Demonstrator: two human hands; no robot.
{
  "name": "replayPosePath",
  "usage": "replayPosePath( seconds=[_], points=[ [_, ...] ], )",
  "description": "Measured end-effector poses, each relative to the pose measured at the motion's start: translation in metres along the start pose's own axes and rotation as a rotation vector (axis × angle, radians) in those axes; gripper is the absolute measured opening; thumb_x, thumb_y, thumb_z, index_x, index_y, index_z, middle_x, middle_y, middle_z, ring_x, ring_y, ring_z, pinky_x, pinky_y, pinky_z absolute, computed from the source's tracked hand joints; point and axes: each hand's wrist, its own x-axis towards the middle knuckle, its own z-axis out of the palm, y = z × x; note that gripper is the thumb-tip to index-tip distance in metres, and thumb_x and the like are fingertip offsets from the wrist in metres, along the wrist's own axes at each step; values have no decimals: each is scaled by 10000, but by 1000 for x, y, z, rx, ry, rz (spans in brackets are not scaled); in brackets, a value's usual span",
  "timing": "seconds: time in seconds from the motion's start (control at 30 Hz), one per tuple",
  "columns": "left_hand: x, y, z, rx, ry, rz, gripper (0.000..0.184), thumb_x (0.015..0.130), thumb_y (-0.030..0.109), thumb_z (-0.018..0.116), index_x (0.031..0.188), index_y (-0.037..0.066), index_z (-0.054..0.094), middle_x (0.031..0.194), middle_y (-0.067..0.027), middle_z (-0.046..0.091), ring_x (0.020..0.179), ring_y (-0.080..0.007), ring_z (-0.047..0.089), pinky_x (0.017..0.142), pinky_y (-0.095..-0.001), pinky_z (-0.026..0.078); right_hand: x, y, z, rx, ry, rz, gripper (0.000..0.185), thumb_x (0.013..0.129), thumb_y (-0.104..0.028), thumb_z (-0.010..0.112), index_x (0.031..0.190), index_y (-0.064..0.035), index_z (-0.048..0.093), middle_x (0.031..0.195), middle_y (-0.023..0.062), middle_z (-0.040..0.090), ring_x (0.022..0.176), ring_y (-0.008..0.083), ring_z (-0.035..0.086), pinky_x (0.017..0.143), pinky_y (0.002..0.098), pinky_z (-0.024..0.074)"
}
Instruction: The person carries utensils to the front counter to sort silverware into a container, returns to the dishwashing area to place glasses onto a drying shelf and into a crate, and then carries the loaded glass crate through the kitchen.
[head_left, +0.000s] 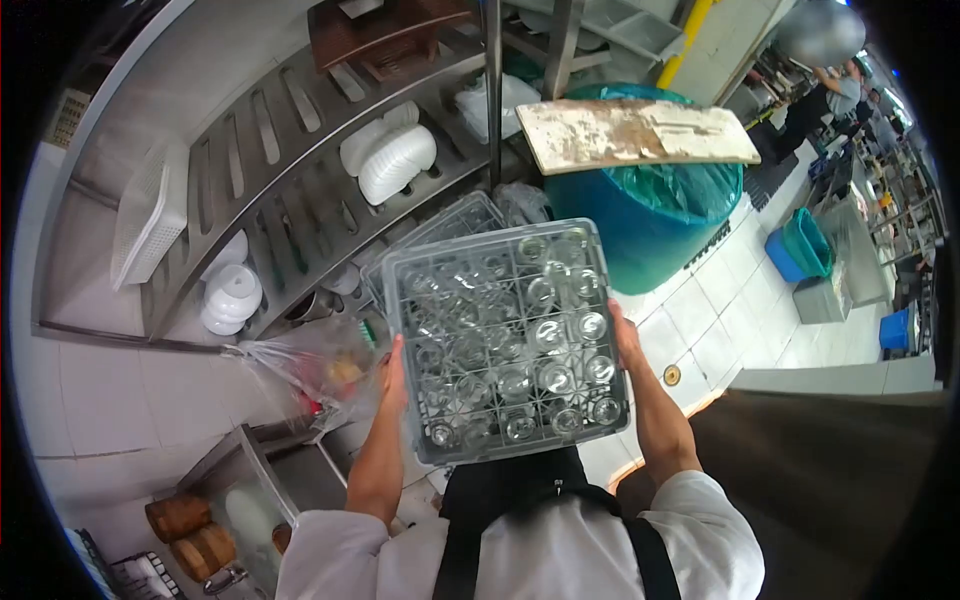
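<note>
A grey plastic glass rack (pixel 408 300) is held level in front of my body, between both hands. Several clear drinking glasses (pixel 549 333) stand in its compartments, their round ends facing up. My left hand (pixel 393 372) grips the rack's left side, and my right hand (pixel 624 335) grips its right side. The fingers of both hands are partly hidden by the rack. Beyond the rack's far left corner, a second grey rack (pixel 440 222) is partly covered by it.
Slotted metal shelves (pixel 225 205) on the left carry white bowls (pixel 233 295) and stacked white dishes (pixel 397 165). A large blue bin (pixel 640 235) with a worn board (pixel 640 135) across it stands ahead. A clear plastic bag (pixel 325 365) lies at left. Other people (pixel 835 95) are far right.
</note>
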Motion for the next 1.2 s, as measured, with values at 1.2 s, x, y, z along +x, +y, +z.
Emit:
replayPosePath(
  seconds=[1.2],
  points=[
    [-143,26,511,860,-924,460,733,765,453,629,1323,-6,507,1357,-217,506,1306,-351,429,1014,-539,353,-176,238,-337,711,748,210,899,803,-622,609,1312,108,488,1408,265,446,1323,357,414,1060,481,323]
  ],
)
